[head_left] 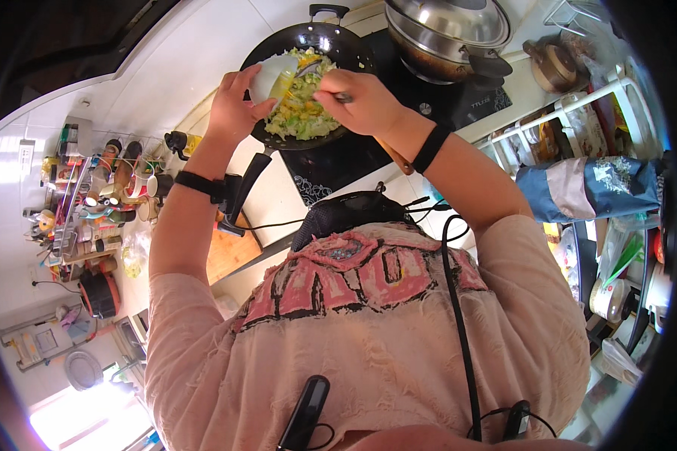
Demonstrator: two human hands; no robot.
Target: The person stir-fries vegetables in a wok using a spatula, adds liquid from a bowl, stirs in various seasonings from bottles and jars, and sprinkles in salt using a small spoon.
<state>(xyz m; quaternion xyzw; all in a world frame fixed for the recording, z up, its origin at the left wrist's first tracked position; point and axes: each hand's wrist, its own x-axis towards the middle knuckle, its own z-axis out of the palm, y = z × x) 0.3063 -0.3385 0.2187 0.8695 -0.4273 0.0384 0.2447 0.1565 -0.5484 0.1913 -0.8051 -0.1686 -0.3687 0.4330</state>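
Note:
My left hand (234,107) grips a small white bowl (266,79), tilted over a black wok (276,42). A yellow film, which looks like beaten egg, coats the bowl's inner side. My right hand (358,101) is closed around the handle of a metal spoon (309,67), whose head is close to the bowl's rim. In the wok lies a mix of chopped pale-green vegetable (307,127) with yellow streaks over it. Below my right wrist a wooden handle (396,157) shows; its other end is hidden by my hand.
The wok sits on a black cooktop (338,163), its long handle (251,183) pointing toward me. A lidded steel pot (445,39) stands at the right. Bottles and jars (113,175) crowd the left counter, near a wooden board (240,253). A white rack (564,107) is on the right.

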